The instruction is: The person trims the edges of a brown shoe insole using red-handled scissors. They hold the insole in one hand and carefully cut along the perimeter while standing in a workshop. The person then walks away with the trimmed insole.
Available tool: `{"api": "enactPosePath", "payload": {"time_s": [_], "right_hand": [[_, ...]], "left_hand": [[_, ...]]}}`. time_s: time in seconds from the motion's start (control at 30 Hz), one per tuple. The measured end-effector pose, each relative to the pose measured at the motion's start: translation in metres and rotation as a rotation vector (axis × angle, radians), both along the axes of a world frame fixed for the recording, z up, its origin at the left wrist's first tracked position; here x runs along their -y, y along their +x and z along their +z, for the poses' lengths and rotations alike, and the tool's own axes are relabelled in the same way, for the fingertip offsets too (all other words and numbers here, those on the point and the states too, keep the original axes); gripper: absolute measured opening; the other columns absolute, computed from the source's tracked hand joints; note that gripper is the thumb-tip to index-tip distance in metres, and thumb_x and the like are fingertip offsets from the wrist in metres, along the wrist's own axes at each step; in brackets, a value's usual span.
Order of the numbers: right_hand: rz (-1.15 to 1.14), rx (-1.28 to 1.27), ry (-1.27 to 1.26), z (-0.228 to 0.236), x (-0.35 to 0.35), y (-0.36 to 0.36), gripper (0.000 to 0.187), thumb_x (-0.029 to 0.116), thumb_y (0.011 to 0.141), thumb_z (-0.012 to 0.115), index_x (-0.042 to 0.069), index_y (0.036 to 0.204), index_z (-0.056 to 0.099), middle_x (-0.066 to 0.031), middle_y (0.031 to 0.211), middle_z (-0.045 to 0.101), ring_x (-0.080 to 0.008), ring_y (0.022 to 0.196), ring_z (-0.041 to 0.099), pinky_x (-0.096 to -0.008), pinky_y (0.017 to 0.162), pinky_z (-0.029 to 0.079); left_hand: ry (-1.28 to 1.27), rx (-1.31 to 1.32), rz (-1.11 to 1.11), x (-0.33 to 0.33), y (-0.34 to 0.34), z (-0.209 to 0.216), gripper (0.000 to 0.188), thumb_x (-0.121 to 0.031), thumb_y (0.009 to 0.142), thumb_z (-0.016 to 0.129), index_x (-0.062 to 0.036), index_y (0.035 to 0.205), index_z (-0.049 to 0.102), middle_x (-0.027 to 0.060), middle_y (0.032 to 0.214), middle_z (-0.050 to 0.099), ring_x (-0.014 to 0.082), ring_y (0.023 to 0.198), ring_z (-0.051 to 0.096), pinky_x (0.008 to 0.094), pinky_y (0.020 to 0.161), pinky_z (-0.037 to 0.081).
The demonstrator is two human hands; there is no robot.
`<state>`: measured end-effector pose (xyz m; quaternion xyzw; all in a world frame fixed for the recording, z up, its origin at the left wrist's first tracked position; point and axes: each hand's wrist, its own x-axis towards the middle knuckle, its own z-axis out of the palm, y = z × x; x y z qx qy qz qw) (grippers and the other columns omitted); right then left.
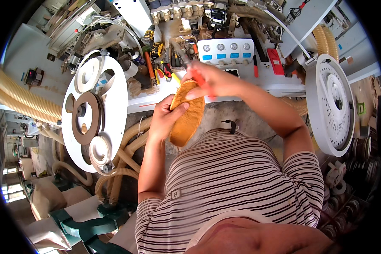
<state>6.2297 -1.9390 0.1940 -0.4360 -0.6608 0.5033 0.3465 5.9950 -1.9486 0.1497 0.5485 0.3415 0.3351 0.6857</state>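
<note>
My left hand [164, 119] grips a yellow-brown, long oval piece [185, 122] with a raised rim, holding it tilted in front of my chest. The thumb presses on its face and the fingers are mostly behind it. A red-handled tool [202, 81] is closed in my right hand [218, 78], at the upper end of the oval piece. Its grey blade points up and left toward the bench; motion blurs the tool, so its exact kind is unclear. The right thumb reaches down over the oval piece's face.
Ahead runs a machine bench [262, 89] with a gauge panel [225, 51], a yellow-black cordless drill [156, 50], pliers [168, 72] and a red case [275, 62]. A white reel plate [118, 106] stands left, a perforated wheel [331, 106] right. Beige hoses [127, 161] hang at lower left.
</note>
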Motion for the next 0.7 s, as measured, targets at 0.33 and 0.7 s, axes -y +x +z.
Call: {"api": "enactPosePath", "payload": {"time_s": [0.33,0.7], "right_hand": [[-0.108,0.002,0.014,-0.011,0.003,-0.019,0.031,0.013,0.086,0.077,0.005,0.100,0.051,-0.0034,0.093,0.053,-0.0123,0.090,0.051,-0.0283,0.081,0.043],[-0.310,-0.295,-0.060,-0.030,0.010,-0.020,0.031,0.020,0.089,0.076,0.001,0.100,0.054,-0.0020,0.087,0.058,-0.0075,0.079,0.052,-0.0237,0.069,0.043]], "left_hand": [[0.495,-0.265,0.340,0.011,0.019,-0.015,0.037,-0.025,0.107,0.046,0.0037,0.086,0.054,0.0070,0.064,0.045,0.0097,0.066,0.039,0.0284,0.059,0.041],[0.258,-0.059,0.321,0.018,0.030,-0.008,0.021,-0.018,0.103,0.055,0.0005,0.096,0.062,-0.0045,0.083,0.059,0.0022,0.075,0.046,0.0201,0.066,0.042]]}}
